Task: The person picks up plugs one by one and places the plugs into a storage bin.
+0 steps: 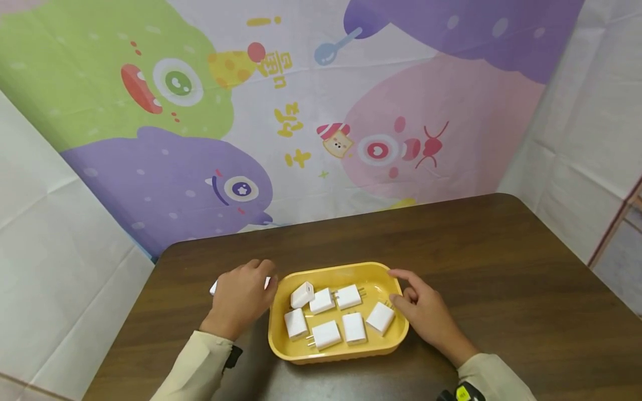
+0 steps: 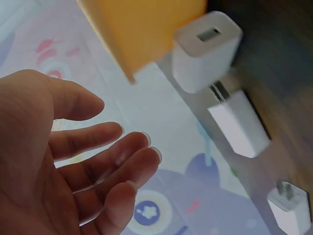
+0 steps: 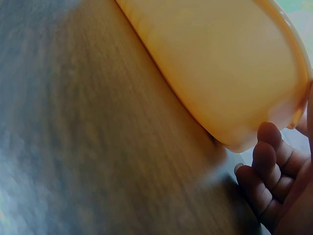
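A yellow plastic basket stands on the table, and several white charger plugs lie in it. My right hand holds the basket's right rim; in the right wrist view the other fingers bend against the outer wall. Just left of the basket is my left hand, its fingers loosely bent with nothing between them in the left wrist view. Close to it, three white charger plugs lie in a row on the table beside the basket. In the head view the left hand mostly hides them.
The dark wooden table extends around the basket. A cloth printed with cartoon monsters hangs behind the table's far edge. White sheets hang at both sides.
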`<control>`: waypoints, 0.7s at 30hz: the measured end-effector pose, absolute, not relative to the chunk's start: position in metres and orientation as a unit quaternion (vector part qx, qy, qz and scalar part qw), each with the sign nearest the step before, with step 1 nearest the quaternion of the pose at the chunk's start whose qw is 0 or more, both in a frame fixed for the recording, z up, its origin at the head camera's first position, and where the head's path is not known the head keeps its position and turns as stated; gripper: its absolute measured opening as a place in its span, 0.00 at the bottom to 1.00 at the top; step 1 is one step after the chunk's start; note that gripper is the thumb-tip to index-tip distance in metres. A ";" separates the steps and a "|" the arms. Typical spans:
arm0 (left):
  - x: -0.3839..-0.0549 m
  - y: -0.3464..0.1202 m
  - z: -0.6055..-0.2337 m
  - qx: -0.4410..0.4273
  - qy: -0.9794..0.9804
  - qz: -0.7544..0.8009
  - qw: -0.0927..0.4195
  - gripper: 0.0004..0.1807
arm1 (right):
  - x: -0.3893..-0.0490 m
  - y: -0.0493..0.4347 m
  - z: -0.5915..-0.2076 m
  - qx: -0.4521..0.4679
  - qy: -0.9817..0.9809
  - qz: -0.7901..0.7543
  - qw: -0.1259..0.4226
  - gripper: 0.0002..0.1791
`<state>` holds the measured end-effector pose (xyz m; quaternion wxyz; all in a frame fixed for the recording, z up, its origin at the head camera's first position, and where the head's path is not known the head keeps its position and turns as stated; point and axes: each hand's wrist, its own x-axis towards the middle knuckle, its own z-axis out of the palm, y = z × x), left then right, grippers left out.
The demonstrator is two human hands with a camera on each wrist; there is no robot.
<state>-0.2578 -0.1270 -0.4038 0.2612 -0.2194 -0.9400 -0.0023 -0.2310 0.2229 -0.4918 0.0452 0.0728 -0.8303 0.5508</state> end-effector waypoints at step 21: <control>-0.272 -0.194 -0.435 -0.119 -0.974 -0.020 0.192 0.06 | -0.230 0.222 -0.489 0.077 -0.831 0.549 0.051 0.24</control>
